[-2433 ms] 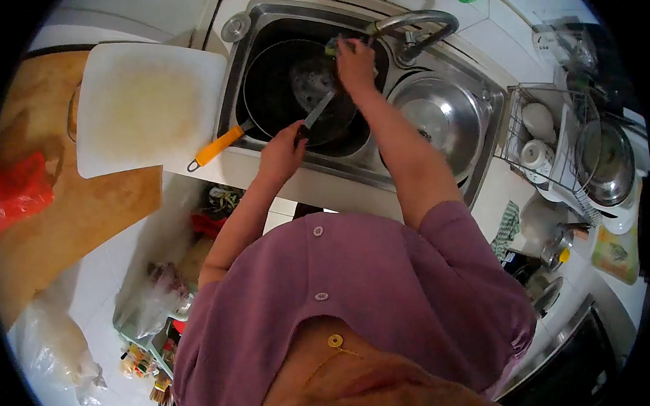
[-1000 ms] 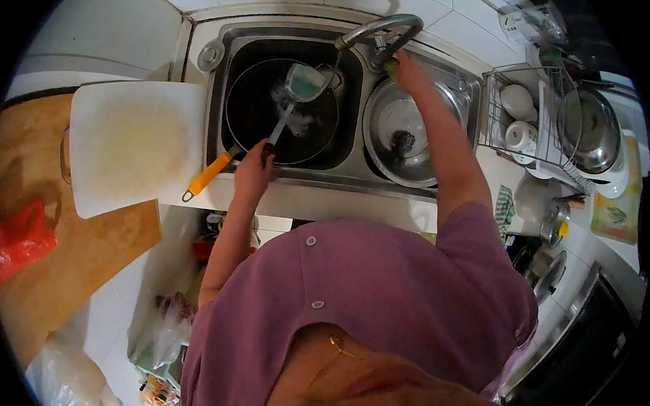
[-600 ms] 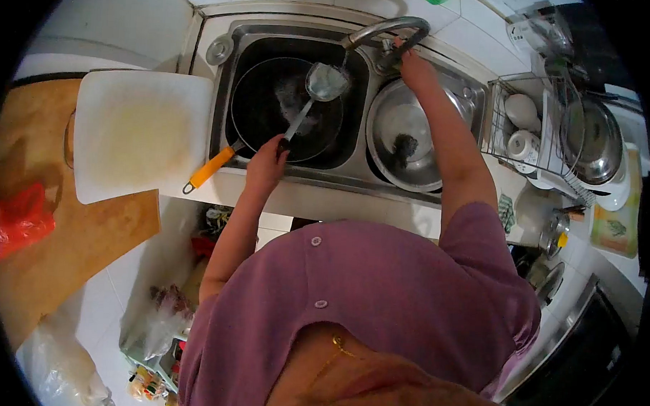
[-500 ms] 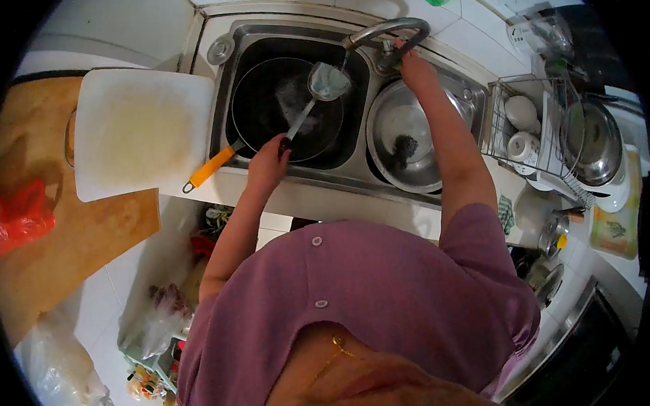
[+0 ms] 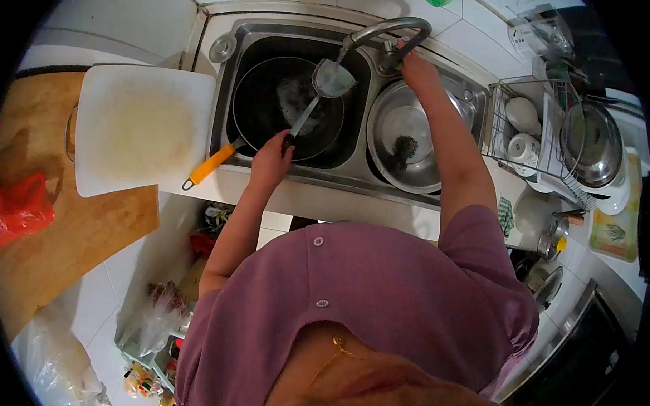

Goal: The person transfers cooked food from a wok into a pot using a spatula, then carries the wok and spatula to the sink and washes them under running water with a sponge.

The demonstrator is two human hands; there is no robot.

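Note:
My left hand [image 5: 272, 158] is closed round the dark handle of a metal ladle [image 5: 333, 79], whose bowl is under the running faucet [image 5: 388, 23]. Beneath the ladle a dark pan [image 5: 260, 111] with foamy water sits in the left sink basin; its orange handle [image 5: 212, 167] rests over the sink's front edge. My right hand [image 5: 418, 69] is at the base of the faucet, by its lever; the fingers are partly hidden, and I cannot tell what they grip. Below my right forearm a steel bowl [image 5: 392, 126] in the right basin holds a dark scrubber [image 5: 404, 150].
A white cutting board [image 5: 138, 132] lies left of the sink on a wooden surface [image 5: 88, 230], near a red plastic bag [image 5: 18, 211]. To the right stands a wire dish rack [image 5: 499, 130] with cups. The sink's metal front rim [image 5: 340, 180] runs before me.
My right hand has gone from over the pan to the faucet, and water now runs. The ladle has been raised from the pan into the stream, and its bowl has shifted slightly right.

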